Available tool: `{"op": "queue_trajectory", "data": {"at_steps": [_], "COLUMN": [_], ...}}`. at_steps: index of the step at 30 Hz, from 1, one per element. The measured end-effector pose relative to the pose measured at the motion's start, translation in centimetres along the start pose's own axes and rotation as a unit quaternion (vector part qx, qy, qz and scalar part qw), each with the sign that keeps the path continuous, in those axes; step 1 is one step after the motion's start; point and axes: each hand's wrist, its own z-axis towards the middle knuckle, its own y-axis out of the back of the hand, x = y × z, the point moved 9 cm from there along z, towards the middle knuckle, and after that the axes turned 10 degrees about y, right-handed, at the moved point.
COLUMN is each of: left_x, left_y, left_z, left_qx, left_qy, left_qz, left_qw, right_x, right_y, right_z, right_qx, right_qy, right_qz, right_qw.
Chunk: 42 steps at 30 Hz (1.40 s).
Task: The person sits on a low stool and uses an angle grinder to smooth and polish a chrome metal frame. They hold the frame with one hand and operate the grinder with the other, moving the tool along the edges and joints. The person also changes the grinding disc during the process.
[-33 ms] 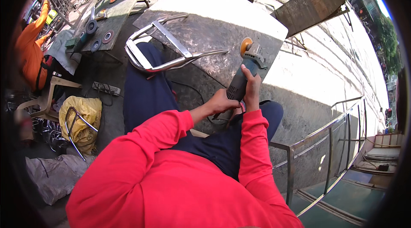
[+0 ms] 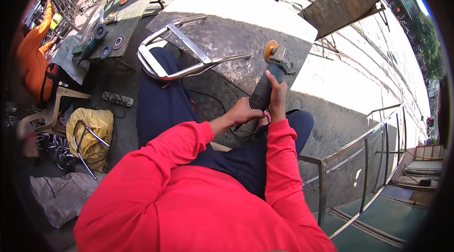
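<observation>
Plainly | left fingers (image 2: 254, 113), right fingers (image 2: 271, 78) grasping cylindrical grinder (image 2: 265, 88) (round orange disc (image 2: 270, 49)) | shiny tubular frame (image 2: 188, 43)

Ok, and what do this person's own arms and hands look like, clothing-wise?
Both arms wear plain, bright red long sleeves, wrinkled, with cuffs ending short of the hands. The left hand and right hand are ungloved; no watch or bracelet is visible.
</observation>
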Motion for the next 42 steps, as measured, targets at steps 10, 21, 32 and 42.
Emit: {"op": "queue_trajectory", "data": {"at_steps": [10, 21, 32, 42], "left_x": [0.4, -8.7, -12.6, -12.1], "left_y": [1.4, 6.0, 36.3, 38.0], "left_z": [1.0, -6.7, -17.0, -11.8], "left_qx": [-0.057, -0.251, -0.662, -0.584], "left_qy": [-0.012, -0.144, -0.030, 0.156], "left_qz": [0.082, 0.375, 0.201, 0.466], "left_qw": [0.995, 0.881, 0.721, 0.646], "right_x": [-2.2, -3.2, -3.6, -3.5], "right_y": [-1.1, -0.2, 0.0, -1.7], "right_z": [1.4, 3.6, 4.8, 4.3], "right_qx": [0.049, 0.063, 0.112, 0.156], "right_qy": [-0.067, -0.046, -0.003, 0.005], "right_qz": [0.062, -0.125, -0.339, -0.381], "right_qw": [0.995, 0.989, 0.934, 0.911]}}
